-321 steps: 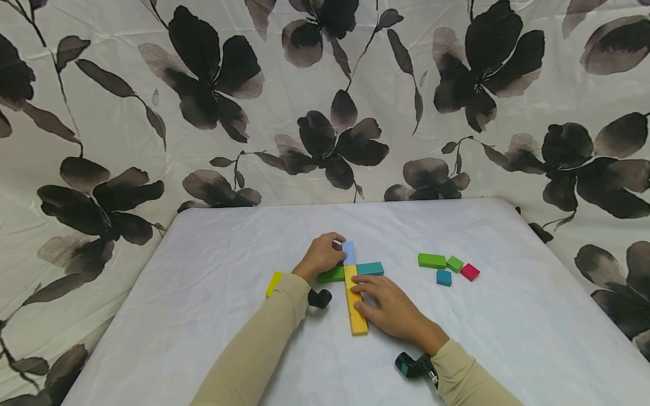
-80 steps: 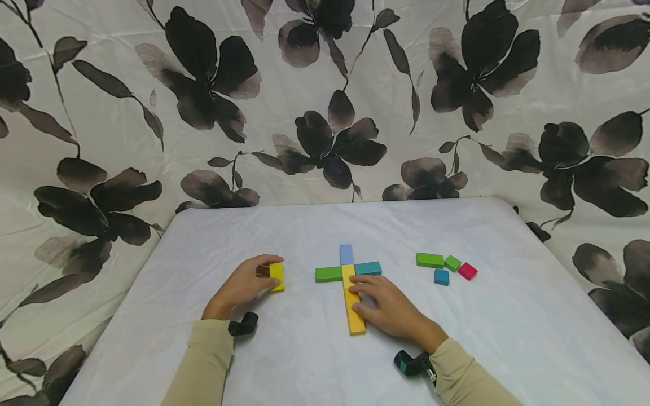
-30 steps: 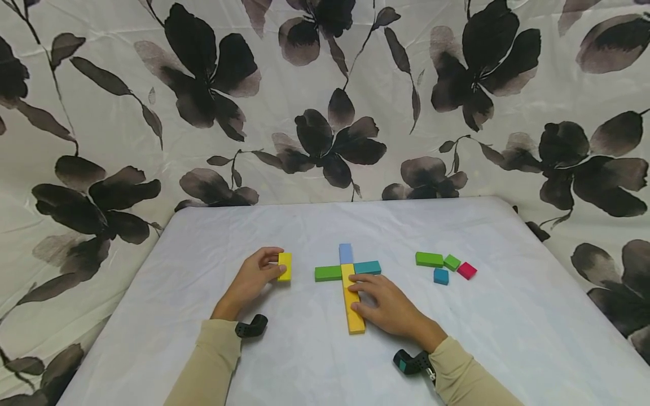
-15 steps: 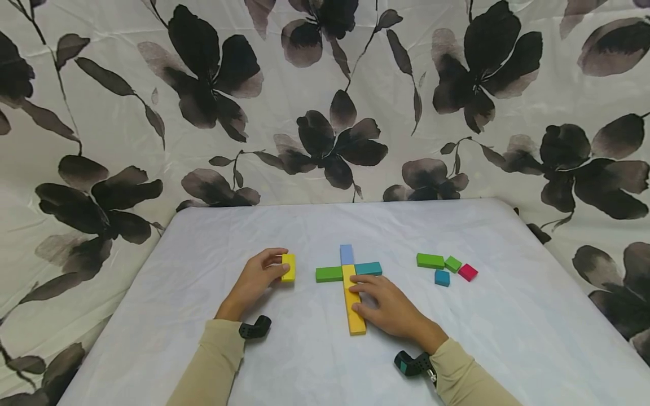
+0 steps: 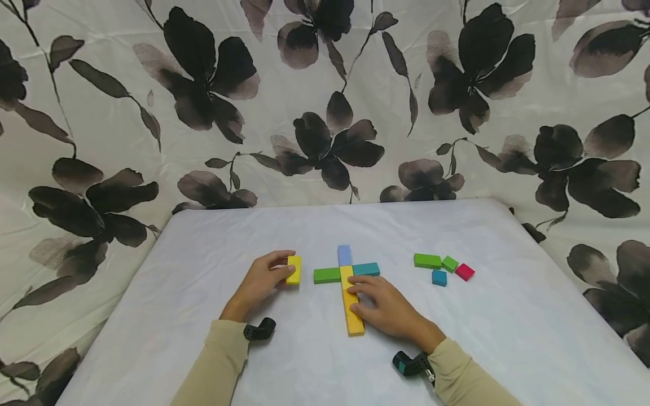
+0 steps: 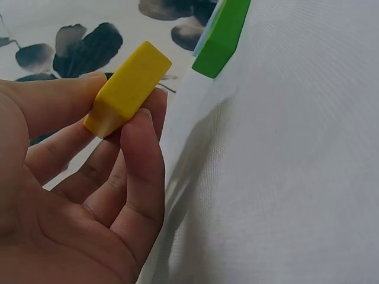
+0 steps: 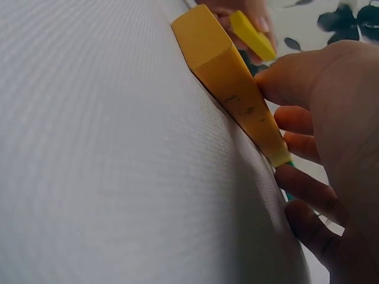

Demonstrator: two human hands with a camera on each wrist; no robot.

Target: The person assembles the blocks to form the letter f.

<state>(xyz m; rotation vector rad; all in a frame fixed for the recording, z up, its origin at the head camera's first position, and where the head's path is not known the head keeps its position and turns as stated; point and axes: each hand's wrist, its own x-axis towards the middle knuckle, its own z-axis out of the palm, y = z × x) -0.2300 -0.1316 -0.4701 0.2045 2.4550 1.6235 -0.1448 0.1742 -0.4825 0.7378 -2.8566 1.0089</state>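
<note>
My left hand [image 5: 261, 282] pinches a yellow block [image 5: 294, 270] between thumb and fingertips, left of the block cross. In the left wrist view the yellow block [image 6: 130, 86] is tilted, with its far end free. My right hand [image 5: 388, 307] lies with relaxed fingers against an orange-yellow bar [image 5: 354, 316], the stem of the cross. The right wrist view has the thumb [image 7: 290, 80] touching the side of the orange-yellow bar [image 7: 231, 77]. A green block [image 5: 326, 276] and a teal block [image 5: 367, 269] form the arms; a light blue block [image 5: 344, 255] stands at the top.
Right of the cross lie a long green block [image 5: 427, 260], a small green block [image 5: 449, 264], a blue block [image 5: 439, 278] and a red block [image 5: 465, 272]. The white tabletop [image 5: 304, 366] meets a floral cloth [image 5: 284, 101] at its back edge.
Earlier the left hand was at the light blue block; it then went left to the yellow block. Holding that block, it has since moved rightward toward the cross. The right hand has stayed in place.
</note>
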